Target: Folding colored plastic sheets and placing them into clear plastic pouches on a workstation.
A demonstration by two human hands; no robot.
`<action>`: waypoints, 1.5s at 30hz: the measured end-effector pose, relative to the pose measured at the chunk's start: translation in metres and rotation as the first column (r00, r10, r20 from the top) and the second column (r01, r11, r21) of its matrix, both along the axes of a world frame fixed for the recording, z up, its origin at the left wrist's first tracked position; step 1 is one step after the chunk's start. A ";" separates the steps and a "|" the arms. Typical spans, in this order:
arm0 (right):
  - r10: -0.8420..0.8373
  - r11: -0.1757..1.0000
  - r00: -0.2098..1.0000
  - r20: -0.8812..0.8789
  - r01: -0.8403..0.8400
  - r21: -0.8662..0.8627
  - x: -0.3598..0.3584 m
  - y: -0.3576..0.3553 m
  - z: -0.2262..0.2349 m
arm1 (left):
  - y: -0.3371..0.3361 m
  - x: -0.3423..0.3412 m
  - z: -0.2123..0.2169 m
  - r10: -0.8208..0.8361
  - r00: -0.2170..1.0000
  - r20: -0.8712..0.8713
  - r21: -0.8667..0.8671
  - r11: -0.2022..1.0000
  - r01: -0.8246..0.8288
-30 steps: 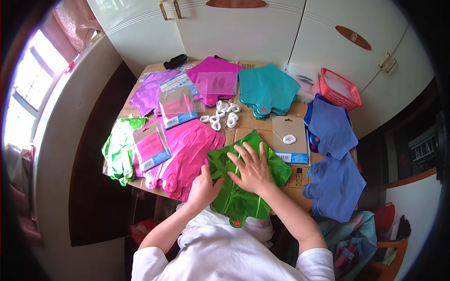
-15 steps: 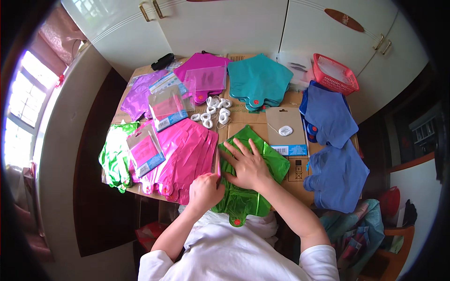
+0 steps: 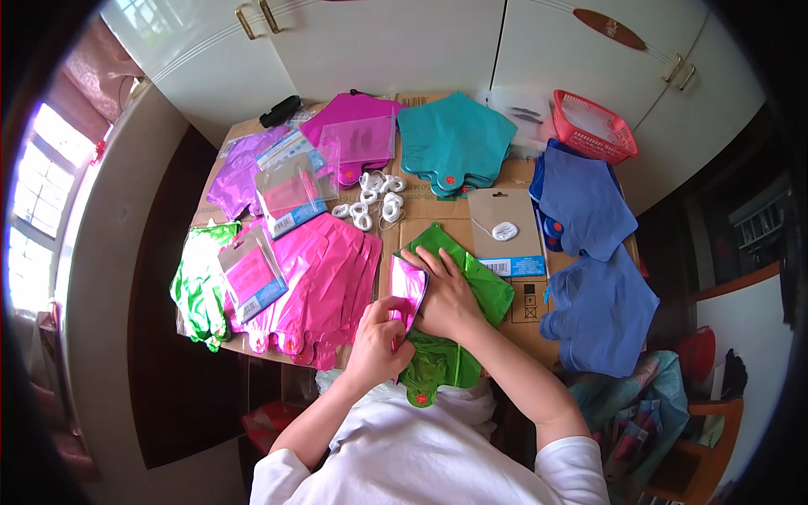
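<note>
While right hand [image 3: 444,296] lies flat, fingers slightly spread, on green foil star [image 3: 486,282], left hand [image 3: 379,347] is clamped on shiny pink flap [image 3: 409,283] just beside it, between hands. Flap upright, not yet flat; cannot tell if it belongs to star. Left of left hand: pink foil stack [image 3: 324,269], already spread, bagged card [image 3: 252,273] on top. Beyond hands: white string coils [image 3: 368,196] loose; brown card [image 3: 505,208] already bearing one coil. Right of right hand: blue foils [image 3: 602,320], untouched.
</note>
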State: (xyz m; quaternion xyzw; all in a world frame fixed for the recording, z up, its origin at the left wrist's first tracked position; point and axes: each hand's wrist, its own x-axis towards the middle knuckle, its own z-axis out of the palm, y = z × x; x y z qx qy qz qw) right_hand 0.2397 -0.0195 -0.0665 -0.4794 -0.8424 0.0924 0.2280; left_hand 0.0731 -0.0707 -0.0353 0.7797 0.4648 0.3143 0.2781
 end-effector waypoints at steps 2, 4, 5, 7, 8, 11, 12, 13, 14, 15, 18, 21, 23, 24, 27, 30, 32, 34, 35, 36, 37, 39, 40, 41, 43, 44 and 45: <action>-0.014 1.000 1.000 0.026 0.013 0.017 -0.001 0.000 0.000 | -0.002 0.001 -0.005 0.005 0.999 0.045 -0.028 1.000 -0.004; -0.021 0.999 1.000 0.016 0.021 0.028 -0.002 0.000 -0.001 | -0.003 0.001 -0.012 0.015 0.997 0.080 -0.035 0.999 -0.012; -0.025 0.999 1.000 0.011 0.024 0.033 -0.002 0.000 -0.001 | -0.004 0.001 -0.014 0.020 0.995 0.097 -0.038 0.999 -0.016; -0.037 0.998 0.999 -0.038 0.038 0.040 -0.001 0.000 -0.004 | -0.004 0.003 -0.015 0.014 0.997 0.082 -0.001 1.000 -0.014; -0.042 0.998 0.997 -0.062 0.045 0.043 -0.001 0.000 -0.006 | -0.004 0.003 -0.016 0.011 0.997 0.075 0.017 1.000 -0.013; -0.031 0.998 0.999 -0.042 0.033 0.048 0.000 0.000 -0.007 | -0.005 0.004 -0.018 0.029 0.996 0.085 0.014 0.999 -0.031; -0.020 0.999 0.999 -0.035 0.022 0.041 0.001 0.000 -0.006 | -0.005 0.003 -0.017 0.035 0.994 0.101 -0.003 0.999 -0.034; -0.009 0.999 1.000 -0.029 0.010 0.034 0.001 0.000 -0.005 | -0.005 0.002 -0.017 0.040 0.992 0.118 -0.020 0.999 -0.038; 0.002 1.000 1.000 -0.022 -0.002 0.026 0.002 0.000 -0.003 | -0.005 0.000 -0.016 0.046 0.990 0.134 -0.038 0.998 -0.042; -0.004 0.999 1.000 -0.002 0.004 0.041 0.002 0.000 -0.003 | -0.005 -0.002 -0.014 0.068 0.981 0.179 -0.110 0.993 -0.049; -0.010 0.998 0.999 0.052 0.006 0.060 0.002 -0.002 -0.001 | -0.001 -0.008 -0.014 0.150 0.929 0.338 -0.287 0.957 -0.050; 0.009 0.996 0.994 0.109 -0.018 0.086 0.002 -0.002 -0.002 | -0.003 -0.013 -0.016 0.188 0.903 0.386 -0.318 0.946 -0.061; 0.044 0.997 0.995 0.089 -0.050 0.062 0.002 -0.001 -0.001 | -0.005 -0.012 -0.017 0.165 0.898 0.409 -0.268 0.962 -0.054; 0.060 0.997 0.995 0.079 -0.065 0.051 0.003 0.000 0.000 | -0.005 -0.012 -0.016 0.143 0.915 0.377 -0.233 0.971 -0.056; 0.097 0.995 0.989 0.107 -0.096 -0.019 0.006 -0.003 0.008 | -0.005 -0.010 -0.012 0.103 0.950 0.296 -0.159 0.986 -0.057; 0.113 0.993 0.985 0.133 -0.108 -0.046 0.005 -0.003 0.012 | -0.006 -0.011 -0.010 0.099 0.960 0.261 -0.153 0.986 -0.060; 0.118 0.992 0.982 0.148 -0.111 -0.054 0.005 -0.004 0.012 | -0.006 -0.011 -0.009 0.094 0.965 0.244 -0.146 0.988 -0.059; 0.130 0.991 0.981 0.141 -0.123 -0.056 0.006 -0.003 0.013 | -0.007 -0.010 -0.007 0.074 0.977 0.198 -0.105 0.993 -0.054; 0.141 0.989 0.982 0.126 -0.135 -0.057 0.006 -0.003 0.012 | -0.009 -0.008 -0.006 0.065 0.983 0.174 -0.084 0.995 -0.051; 0.150 0.988 0.982 0.111 -0.145 -0.058 0.008 -0.002 0.011 | -0.009 -0.006 -0.006 0.059 0.986 0.157 -0.087 0.995 -0.045; 0.147 0.989 0.988 0.047 -0.147 -0.015 0.009 -0.001 0.006 | -0.010 -0.003 -0.005 0.053 0.989 0.140 -0.090 0.995 -0.041; 0.149 0.987 0.986 -0.080 -0.143 0.071 0.012 0.005 -0.006 | -0.010 0.001 -0.007 0.034 0.990 0.136 -0.090 0.996 -0.022; 0.125 0.992 0.976 -0.176 -0.121 0.036 0.013 0.006 -0.009 | -0.009 0.003 -0.009 0.039 0.991 0.126 -0.077 0.997 -0.030; 0.098 0.995 0.958 -0.270 -0.102 0.000 0.014 0.006 -0.010 | -0.010 0.005 -0.012 0.045 0.992 0.116 -0.064 0.997 -0.038; 0.042 0.999 0.913 -0.406 -0.050 -0.009 0.013 0.003 -0.010 | -0.009 0.009 -0.015 0.049 0.995 0.087 -0.030 0.998 -0.046; 0.050 0.998 0.902 -0.428 -0.064 -0.018 0.015 0.004 -0.009 | -0.009 0.011 -0.015 0.045 0.997 0.069 -0.009 0.999 -0.045; 0.057 0.996 0.890 -0.453 -0.079 -0.030 0.017 0.005 -0.009 | -0.009 0.013 -0.016 0.044 0.998 0.047 0.009 0.999 -0.044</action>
